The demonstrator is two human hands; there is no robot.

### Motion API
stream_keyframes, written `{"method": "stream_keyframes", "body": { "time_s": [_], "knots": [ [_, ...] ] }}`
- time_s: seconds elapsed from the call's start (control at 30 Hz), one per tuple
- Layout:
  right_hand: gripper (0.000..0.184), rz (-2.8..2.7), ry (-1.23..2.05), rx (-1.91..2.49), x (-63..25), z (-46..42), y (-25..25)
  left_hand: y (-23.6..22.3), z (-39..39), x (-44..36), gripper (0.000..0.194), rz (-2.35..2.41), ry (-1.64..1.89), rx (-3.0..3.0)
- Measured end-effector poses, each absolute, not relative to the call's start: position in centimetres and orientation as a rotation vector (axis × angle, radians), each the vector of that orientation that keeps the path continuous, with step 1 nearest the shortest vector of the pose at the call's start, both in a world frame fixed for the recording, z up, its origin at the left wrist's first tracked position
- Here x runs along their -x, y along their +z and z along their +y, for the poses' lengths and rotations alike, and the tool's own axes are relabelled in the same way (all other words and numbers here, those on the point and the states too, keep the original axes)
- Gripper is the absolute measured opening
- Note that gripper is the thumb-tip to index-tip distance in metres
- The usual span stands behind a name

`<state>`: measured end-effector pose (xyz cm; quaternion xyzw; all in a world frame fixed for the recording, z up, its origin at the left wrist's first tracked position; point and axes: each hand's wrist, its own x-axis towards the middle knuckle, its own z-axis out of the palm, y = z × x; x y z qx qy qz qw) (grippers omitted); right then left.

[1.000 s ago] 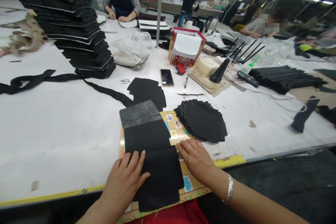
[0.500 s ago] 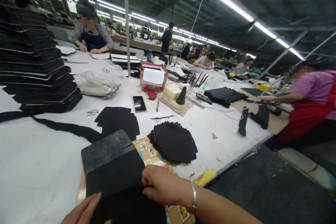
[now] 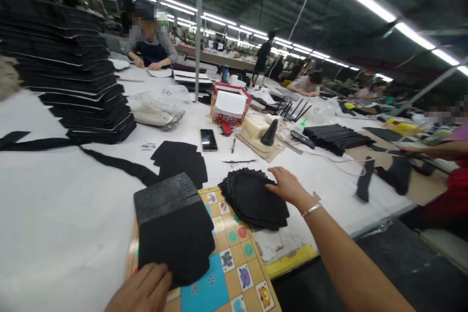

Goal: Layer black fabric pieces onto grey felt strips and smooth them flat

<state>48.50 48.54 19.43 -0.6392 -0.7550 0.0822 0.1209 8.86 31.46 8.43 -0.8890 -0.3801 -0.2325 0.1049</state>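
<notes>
A black fabric-like piece [image 3: 173, 241] with a greyer folded-looking band along its top lies on a board printed with animal squares [image 3: 234, 239]. My left hand [image 3: 141, 287] rests its fingers on the lower left edge of this piece; its thumb is hidden. To the right, a fanned stack of black cut pieces [image 3: 256, 200] overlaps the board's edge. My right hand [image 3: 288, 187], with a bracelet at the wrist, reaches over the stack's right side, thumb and fingers apart, fingertips at the top sheet. More flat black pieces [image 3: 181, 158] lie just behind the board.
A tall pile of black pieces [image 3: 87, 92] stands at the left. Behind are a phone [image 3: 208, 140], a red box [image 3: 230, 105], a pen [image 3: 233, 145] and a dark cone on a block [image 3: 269, 132]. Co-workers sit at the back left and right.
My right hand has left the black piece's right edge and moved right to the fanned stack. My left hand stays at the piece's lower left. The view has turned slightly left.
</notes>
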Motion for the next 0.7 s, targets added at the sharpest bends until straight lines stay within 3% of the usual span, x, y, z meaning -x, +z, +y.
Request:
{"method": "stream_keyframes", "body": {
  "time_s": [0.13,0.3,0.43,0.53,0.7],
  "knots": [
    [0.030,-2.336,0.087,1.457,-41.9,45.2,19.0,13.3,31.5,-11.3,0.024,-1.479,-0.520,2.745],
    [0.037,-2.742,0.439,0.885,-31.4,38.2,17.0,14.0,32.3,-11.3,0.022,-1.718,-0.641,2.731],
    [0.006,-2.948,0.375,0.855,-28.1,37.0,15.5,14.5,31.7,-9.5,0.020,-2.010,-0.944,2.528],
    [0.015,-2.854,0.554,0.904,-28.3,38.0,15.3,14.8,30.6,-8.1,0.018,-2.225,-1.288,2.283],
    [0.018,-2.448,1.031,1.005,-29.2,39.5,15.0,14.0,29.2,-7.8,0.019,-2.315,-1.379,2.245]
  ]
}}
